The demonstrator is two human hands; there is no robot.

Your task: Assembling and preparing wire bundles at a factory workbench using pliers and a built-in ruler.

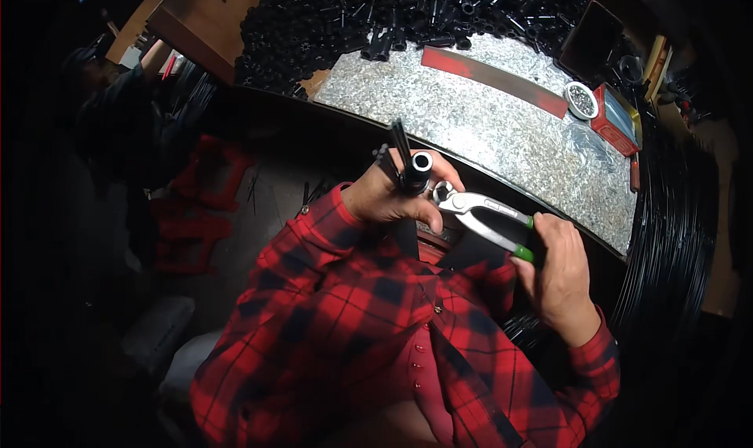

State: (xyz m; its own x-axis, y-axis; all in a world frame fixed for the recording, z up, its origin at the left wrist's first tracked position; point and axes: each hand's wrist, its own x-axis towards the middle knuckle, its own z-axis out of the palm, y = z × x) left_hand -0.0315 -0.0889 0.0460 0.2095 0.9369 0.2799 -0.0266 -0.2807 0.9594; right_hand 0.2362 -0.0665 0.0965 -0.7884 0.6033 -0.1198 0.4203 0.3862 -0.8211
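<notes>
While the left hand (383, 199) closes round a dark tube (416, 175) and thin black rods (400, 139), leaving the tube's mouth uncovered, the right hand (563, 272) grips the far ends of the pincers (461, 203) by their spread handles, which should give leverage; what the jaws meet is hard to tell. Red frames (192, 228) show in the gloom at left, black parts (376, 17) heap along the speckled worktop (478, 119), and a red strip (494, 79), white bowl (582, 117) and red box (613, 134) follow rightward.
</notes>
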